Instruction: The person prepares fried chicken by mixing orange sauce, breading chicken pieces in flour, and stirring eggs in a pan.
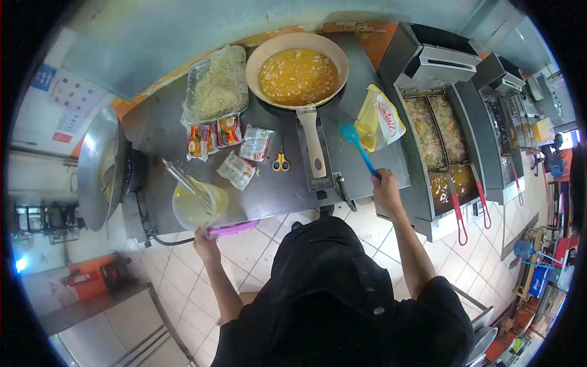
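Observation:
My left hand (207,247) grips the handle of a translucent plastic jug (183,215) at the table's front edge. Yellowish liquid coats the jug, and a wire whisk (185,181) leans inside it. In my right hand (387,190) is a blue spoon-like utensil (364,153), its head over the table beside a yellow-and-white plastic bag (383,121). A light-coloured frying pan (253,75) stands on a portable burner (319,183), its handle towards me. Bubbly golden oil (298,75) fills much of the pan.
Dry noodles (220,87) fill a clear tray at the back left. Several packets (202,140) and yellow-handled scissors (281,162) lie on the metal table (284,197). A large wok (91,160) stands left. Right, a deep fryer (477,183) holds bubbling oil and red-handled baskets (456,215).

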Demonstrator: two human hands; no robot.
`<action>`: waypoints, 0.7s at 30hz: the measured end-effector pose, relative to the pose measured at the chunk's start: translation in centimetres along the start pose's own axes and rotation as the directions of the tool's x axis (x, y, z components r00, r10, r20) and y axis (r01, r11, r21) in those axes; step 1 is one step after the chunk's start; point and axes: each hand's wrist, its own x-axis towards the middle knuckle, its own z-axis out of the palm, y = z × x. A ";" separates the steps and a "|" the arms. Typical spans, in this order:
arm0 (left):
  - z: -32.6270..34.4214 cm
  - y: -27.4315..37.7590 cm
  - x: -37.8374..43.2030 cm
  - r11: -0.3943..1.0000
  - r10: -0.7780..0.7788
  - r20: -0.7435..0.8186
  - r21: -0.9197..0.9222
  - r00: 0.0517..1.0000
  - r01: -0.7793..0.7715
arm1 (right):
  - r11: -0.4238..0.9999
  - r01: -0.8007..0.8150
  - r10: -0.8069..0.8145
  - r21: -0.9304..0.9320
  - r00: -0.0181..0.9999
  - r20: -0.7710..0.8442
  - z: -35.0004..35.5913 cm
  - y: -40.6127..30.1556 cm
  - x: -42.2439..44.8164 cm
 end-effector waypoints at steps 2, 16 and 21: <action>-0.8 -1.2 0.3 0.841 0.269 0.093 0.463 0.959 -0.281 | 0.999 -0.020 0.021 0.026 0.999 -0.045 -1.6 -4.0 -0.2; -0.5 1.7 3.8 0.963 -0.190 0.085 0.209 0.978 0.169 | 0.980 0.010 -0.073 -0.201 0.948 -0.310 7.3 -18.3 3.2; -2.3 1.4 4.0 0.945 -0.162 0.047 0.296 0.986 0.141 | 0.955 -0.063 -0.029 -0.289 0.952 -0.306 7.6 -18.0 2.8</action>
